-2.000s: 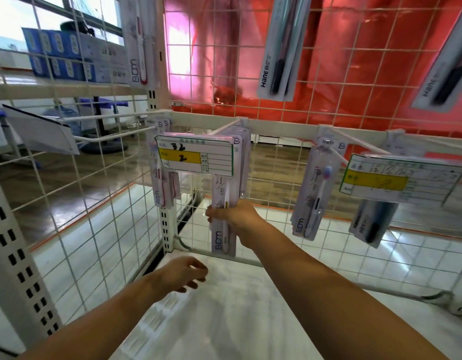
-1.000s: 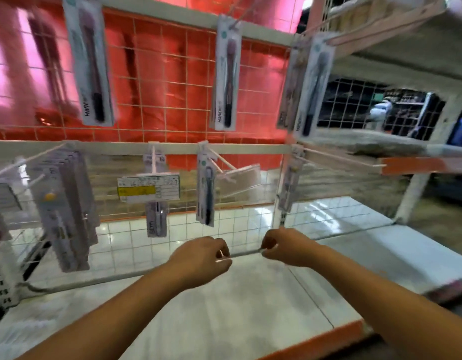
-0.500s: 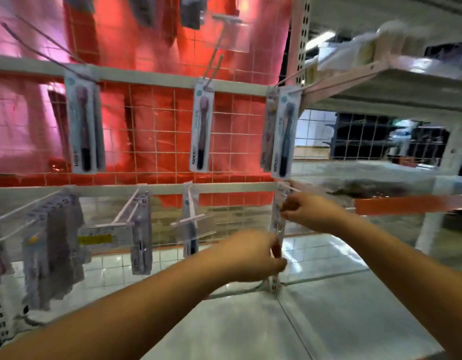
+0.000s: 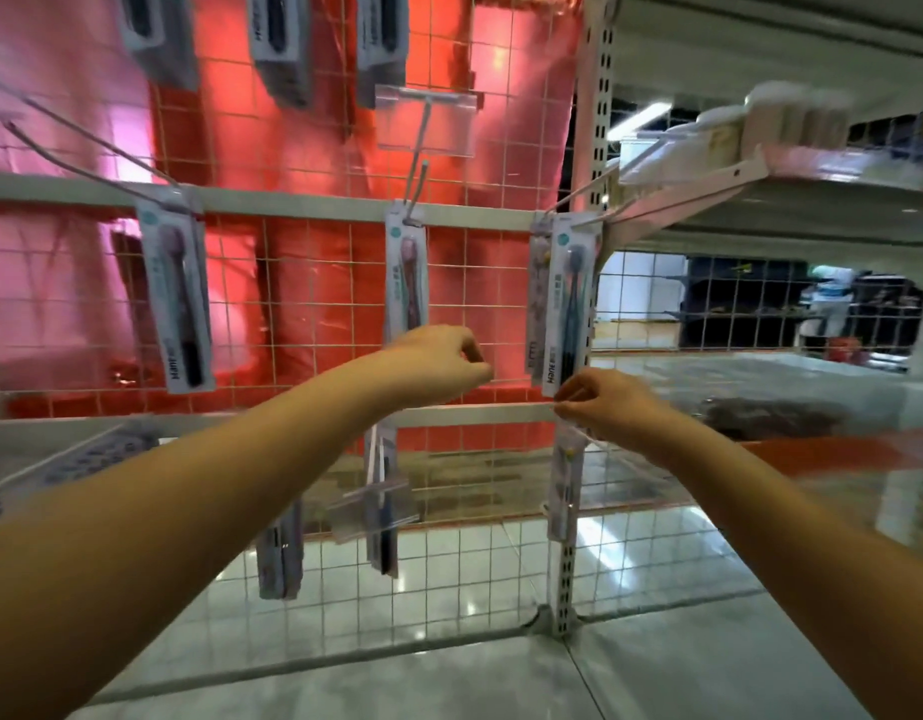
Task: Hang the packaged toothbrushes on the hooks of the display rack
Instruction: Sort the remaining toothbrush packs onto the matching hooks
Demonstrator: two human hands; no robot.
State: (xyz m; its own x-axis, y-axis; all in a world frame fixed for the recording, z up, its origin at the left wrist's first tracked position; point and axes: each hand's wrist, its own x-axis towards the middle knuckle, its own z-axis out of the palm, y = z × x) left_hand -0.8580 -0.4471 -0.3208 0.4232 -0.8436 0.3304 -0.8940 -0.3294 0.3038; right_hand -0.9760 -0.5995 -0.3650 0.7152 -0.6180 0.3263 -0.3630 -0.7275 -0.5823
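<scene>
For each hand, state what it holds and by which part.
The right hand pinches the top edge of a lower-row toothbrush pack. The left hand appears to hold nothing.

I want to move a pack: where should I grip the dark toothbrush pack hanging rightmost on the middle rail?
Pinch the dark toothbrush pack by its free bottom edge, coming from below and in front. It hangs flat and upright from its hook, so only the bottom swings free.

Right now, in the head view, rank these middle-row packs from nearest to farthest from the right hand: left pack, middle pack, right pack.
1. Right pack, just above the right hand.
2. Middle pack, up and left, behind the left hand.
3. Left pack, far left.
</scene>
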